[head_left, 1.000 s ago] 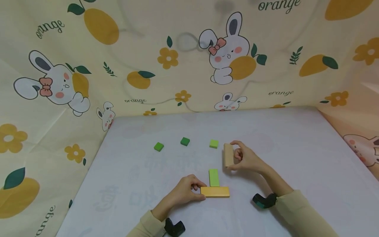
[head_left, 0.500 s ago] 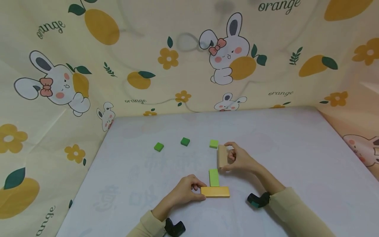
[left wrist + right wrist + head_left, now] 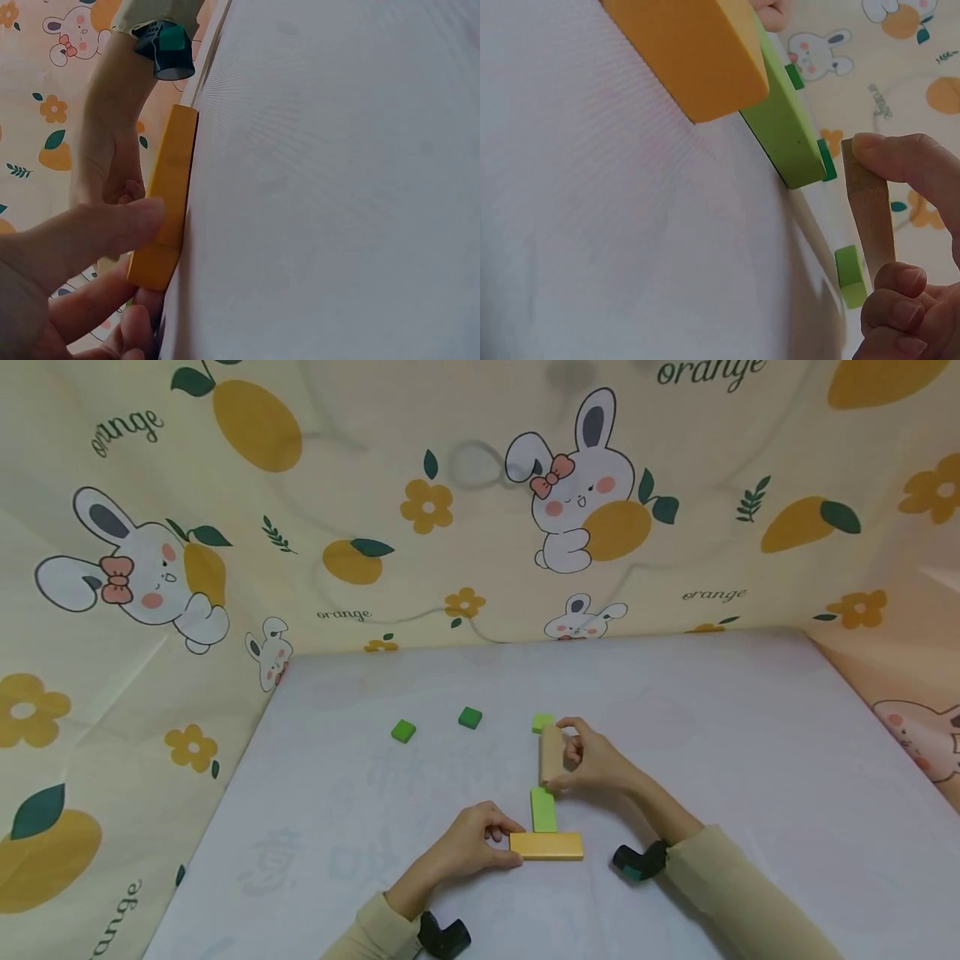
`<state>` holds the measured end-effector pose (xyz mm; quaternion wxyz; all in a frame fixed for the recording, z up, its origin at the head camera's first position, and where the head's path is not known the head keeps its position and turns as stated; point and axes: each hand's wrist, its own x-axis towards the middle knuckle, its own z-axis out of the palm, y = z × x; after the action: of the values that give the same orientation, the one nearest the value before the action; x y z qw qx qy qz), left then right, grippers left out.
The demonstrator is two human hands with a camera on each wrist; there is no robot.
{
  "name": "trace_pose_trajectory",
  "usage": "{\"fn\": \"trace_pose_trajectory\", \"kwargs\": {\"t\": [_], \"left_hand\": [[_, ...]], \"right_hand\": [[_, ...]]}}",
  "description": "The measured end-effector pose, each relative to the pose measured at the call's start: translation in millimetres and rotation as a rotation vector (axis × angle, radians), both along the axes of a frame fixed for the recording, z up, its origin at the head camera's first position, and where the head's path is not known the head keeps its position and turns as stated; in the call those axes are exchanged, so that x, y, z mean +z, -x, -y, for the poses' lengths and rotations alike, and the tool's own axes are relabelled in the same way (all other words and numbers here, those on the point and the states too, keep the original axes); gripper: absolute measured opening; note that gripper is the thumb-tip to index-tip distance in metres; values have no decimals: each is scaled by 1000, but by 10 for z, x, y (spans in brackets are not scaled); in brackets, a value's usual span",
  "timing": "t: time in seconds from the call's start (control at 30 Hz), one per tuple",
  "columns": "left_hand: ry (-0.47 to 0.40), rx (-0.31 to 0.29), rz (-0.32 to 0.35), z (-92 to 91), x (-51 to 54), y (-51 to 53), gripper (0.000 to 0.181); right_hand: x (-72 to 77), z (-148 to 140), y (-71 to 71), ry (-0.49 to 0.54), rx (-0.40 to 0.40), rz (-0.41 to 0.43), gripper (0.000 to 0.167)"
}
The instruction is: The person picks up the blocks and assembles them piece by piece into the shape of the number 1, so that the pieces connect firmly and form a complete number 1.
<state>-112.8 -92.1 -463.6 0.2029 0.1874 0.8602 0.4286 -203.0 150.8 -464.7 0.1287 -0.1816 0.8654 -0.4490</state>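
1. The left hand (image 3: pixel 468 843) has thumb and fingers clamped on the 9 o'clock end of the orange block (image 3: pixel 546 847), which sits on the bench (image 3: pixel 675 693).
2. The right hand (image 3: pixel 600 764) has its fingers clamped on both ends of the wooden block (image 3: pixel 551 756), seemingly raised off the bench (the right wrist view suggests a gap), towards 12 o'clock of the long green block (image 3: pixel 543 810).
3. The long green block runs to 12 o'clock from the orange block, apparently touching it.
4. From the wooden block, the pale green piece (image 3: pixel 542 721) is near, towards 12 o'clock; the dark green piece (image 3: pixel 470 717) is towards 10.
5. A sideways drift by the right hand could knock the unheld long green block askew; a loose end grip could let the wooden block twist.
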Motion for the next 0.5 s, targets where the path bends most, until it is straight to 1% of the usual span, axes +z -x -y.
{"fn": "trace_pose_trajectory", "kwargs": {"t": [0.27, 0.5], "left_hand": [[0, 5, 3, 3, -3, -1, 30], [-6, 7, 2, 6, -11, 1, 30]], "right_hand": [[-23, 77, 26, -35, 9, -6, 91], [-4, 121, 37, -49, 22, -21, 92]]}}
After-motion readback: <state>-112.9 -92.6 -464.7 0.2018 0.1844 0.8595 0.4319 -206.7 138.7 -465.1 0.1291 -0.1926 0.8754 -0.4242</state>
